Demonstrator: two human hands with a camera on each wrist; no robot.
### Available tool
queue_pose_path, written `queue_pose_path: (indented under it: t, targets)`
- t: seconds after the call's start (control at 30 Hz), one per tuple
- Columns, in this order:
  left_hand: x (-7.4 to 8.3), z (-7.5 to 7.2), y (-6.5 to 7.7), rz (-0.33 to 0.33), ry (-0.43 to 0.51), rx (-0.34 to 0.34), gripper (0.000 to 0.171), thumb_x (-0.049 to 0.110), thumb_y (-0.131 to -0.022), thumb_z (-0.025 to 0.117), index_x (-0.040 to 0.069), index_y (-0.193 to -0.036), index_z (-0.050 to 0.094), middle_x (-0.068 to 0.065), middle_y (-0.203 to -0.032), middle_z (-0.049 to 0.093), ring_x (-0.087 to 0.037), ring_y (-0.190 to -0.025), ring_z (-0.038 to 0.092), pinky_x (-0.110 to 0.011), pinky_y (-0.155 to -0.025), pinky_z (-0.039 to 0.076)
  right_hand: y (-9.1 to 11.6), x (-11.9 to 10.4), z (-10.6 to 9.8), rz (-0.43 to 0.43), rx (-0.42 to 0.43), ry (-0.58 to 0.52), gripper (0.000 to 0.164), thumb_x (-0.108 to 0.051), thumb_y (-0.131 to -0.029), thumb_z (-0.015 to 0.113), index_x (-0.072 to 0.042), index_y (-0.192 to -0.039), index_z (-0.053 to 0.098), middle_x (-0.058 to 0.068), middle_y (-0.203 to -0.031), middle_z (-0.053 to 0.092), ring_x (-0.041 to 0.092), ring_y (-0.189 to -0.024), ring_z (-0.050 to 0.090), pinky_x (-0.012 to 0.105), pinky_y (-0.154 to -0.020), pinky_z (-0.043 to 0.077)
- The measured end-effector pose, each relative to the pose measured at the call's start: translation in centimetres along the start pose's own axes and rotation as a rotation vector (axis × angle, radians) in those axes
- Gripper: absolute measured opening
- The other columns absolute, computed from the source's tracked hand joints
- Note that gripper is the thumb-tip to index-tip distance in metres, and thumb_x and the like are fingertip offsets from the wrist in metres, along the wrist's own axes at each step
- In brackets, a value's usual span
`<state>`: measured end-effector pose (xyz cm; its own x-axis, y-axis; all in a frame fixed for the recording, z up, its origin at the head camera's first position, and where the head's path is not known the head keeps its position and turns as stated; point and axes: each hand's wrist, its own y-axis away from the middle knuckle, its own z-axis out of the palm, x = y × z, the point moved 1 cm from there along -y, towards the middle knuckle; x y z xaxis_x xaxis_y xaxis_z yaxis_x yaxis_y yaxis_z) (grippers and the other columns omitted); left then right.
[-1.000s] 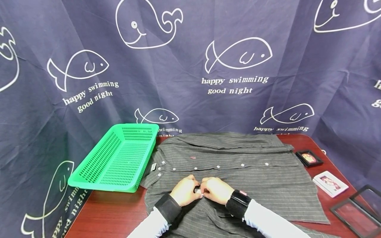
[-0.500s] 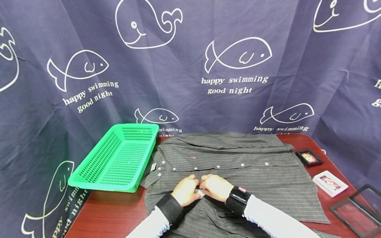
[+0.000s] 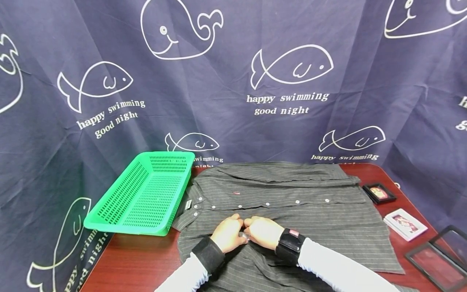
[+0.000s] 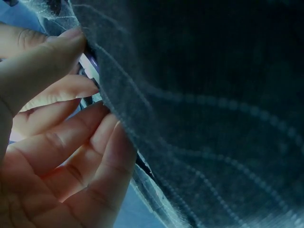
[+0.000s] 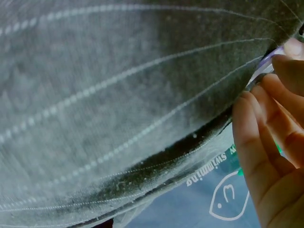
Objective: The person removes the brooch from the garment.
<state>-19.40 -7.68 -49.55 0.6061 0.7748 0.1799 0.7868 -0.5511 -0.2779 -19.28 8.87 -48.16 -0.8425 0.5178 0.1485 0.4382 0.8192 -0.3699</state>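
Note:
A dark grey pinstriped shirt point(image 3: 292, 227) with small white buttons lies spread on the table, its collar to the left. My left hand point(image 3: 228, 234) pinches a raised edge of its cloth near the middle, fingertips along the fold in the left wrist view. Close beside it my right hand point(image 3: 264, 232) pinches the same raised cloth, the two hands almost touching. Between them shows a small, pale, shiny thing point(image 3: 244, 235) with a purplish edge. Its kind cannot be told, as fingers and cloth cover most of it.
A green plastic basket point(image 3: 142, 202) stands at the table's left. Along the right side lie a black picture frame point(image 3: 379, 194), a white picture frame point(image 3: 405, 224) and a dark-rimmed clear case point(image 3: 441, 255). A blue printed curtain point(image 3: 233, 113) hangs behind the red-brown table point(image 3: 135, 259).
My right hand has shifted slightly left, closer to the left hand. Less of the pale thing between them shows. The left hand has barely moved.

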Motion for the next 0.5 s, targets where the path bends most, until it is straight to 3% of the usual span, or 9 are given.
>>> queue_pose_path:
  t: [0.5]
  targets:
    - [-0.02, 0.04, -0.13, -0.012, 0.011, -0.006, 0.029, 0.029, -0.062, 0.085, 0.013, -0.081, 0.069, 0.005, -0.075, 0.051, -0.015, -0.064, 0.055, -0.026, -0.062, 0.048, -0.32, -0.13, 0.03, -0.006, -0.044, 0.064, 0.01, -0.023, -0.071, 0.078, -0.023, -0.074, 0.068, -0.008, -0.078, 0.058, 0.011, -0.067, 0.056, 0.023, -0.057, 0.046]
